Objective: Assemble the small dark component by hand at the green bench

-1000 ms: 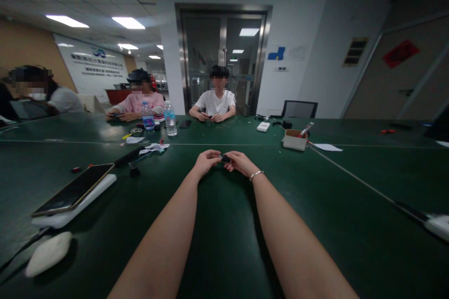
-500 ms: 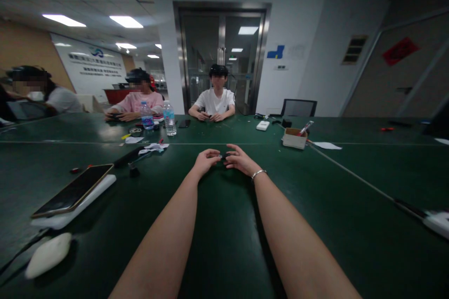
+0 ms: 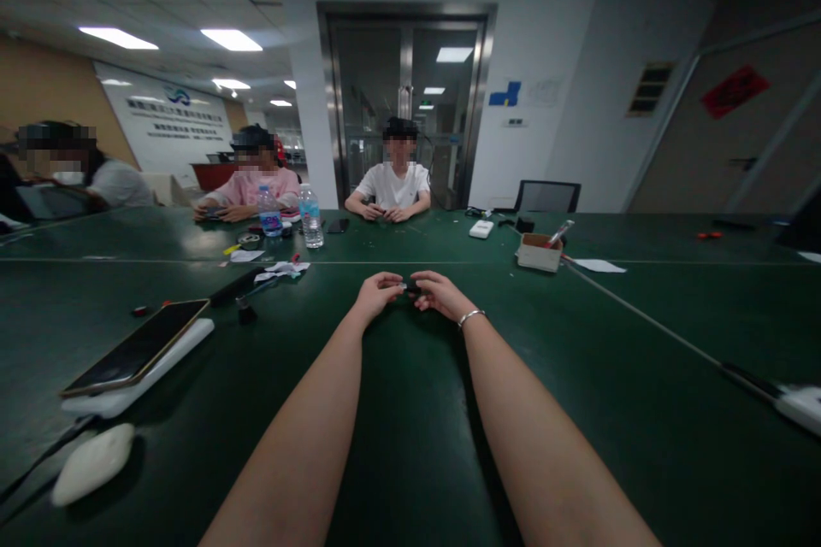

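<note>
Above the green table [image 3: 410, 410], my left hand [image 3: 377, 294] and my right hand [image 3: 441, 294] meet fingertip to fingertip in the middle of the view. Between them is a small dark piece [image 3: 411, 289] with a pale, clear-looking end on the left; its kind is too small to tell. My left thumb and fingers pinch the pale end. The right fingers close on the dark end, and a silver bracelet [image 3: 472, 319] circles that wrist. My fingers hide part of the piece.
To the left, a phone [image 3: 138, 346] lies on a white box, near a white mouse-shaped object [image 3: 93, 463]. Crumpled paper [image 3: 282, 271] and two water bottles [image 3: 311, 220] stand farther off. A small cardboard box [image 3: 539, 253] sits at right. Several people sit across the table.
My right index finger, raised before, has come down and curled in toward the small dark piece. The left hand stays almost in place.
</note>
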The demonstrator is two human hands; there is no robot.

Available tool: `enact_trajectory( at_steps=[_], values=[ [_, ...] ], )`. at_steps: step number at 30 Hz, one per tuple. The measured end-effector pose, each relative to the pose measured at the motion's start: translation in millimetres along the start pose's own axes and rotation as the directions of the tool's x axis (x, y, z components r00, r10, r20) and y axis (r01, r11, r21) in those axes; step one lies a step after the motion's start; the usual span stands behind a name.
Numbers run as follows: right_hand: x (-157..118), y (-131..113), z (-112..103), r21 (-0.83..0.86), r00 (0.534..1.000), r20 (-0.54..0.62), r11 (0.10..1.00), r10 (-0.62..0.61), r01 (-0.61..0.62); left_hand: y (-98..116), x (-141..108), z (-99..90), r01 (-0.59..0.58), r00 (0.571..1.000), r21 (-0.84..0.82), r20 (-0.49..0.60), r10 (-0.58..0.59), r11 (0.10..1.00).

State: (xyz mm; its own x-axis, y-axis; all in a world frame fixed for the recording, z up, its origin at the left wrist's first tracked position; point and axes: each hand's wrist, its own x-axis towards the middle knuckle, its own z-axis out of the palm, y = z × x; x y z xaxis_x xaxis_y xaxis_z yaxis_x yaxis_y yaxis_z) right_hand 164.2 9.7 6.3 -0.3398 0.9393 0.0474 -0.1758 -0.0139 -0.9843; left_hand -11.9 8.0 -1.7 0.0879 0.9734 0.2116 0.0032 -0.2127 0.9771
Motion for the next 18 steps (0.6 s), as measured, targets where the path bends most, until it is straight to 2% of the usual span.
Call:
enact_trajectory(
  at_steps=[3, 8, 11, 18],
  values=[
    [0.6, 0.6, 0.2, 0.043, 0.999, 0.001, 0.998, -0.054, 0.054, -1.2, 1.3, -0.3, 0.000, 1.000, -0.012, -0.001, 0.000, 1.000],
    [1.3, 1.5, 1.8, 0.009, 0.999, -0.041, 1.000, 0.015, -0.015, -2.7, 2.5, -0.3, -0.004, 1.000, 0.009, 0.001, 0.004, 1.000],
    [0.4, 1.4, 1.7, -0.027, 0.999, -0.020, 0.999, 0.027, -0.028, -2.8, 2.1, -0.6, -0.017, 1.000, 0.028, 0.011, 0.017, 0.999],
    [-3.4, 1.5, -1.4, 0.019, 0.999, 0.026, 1.000, -0.019, 0.018, -9.8, 6.3, -0.6, -0.034, 0.999, 0.045, 0.029, 0.032, 0.998]
  ],
)
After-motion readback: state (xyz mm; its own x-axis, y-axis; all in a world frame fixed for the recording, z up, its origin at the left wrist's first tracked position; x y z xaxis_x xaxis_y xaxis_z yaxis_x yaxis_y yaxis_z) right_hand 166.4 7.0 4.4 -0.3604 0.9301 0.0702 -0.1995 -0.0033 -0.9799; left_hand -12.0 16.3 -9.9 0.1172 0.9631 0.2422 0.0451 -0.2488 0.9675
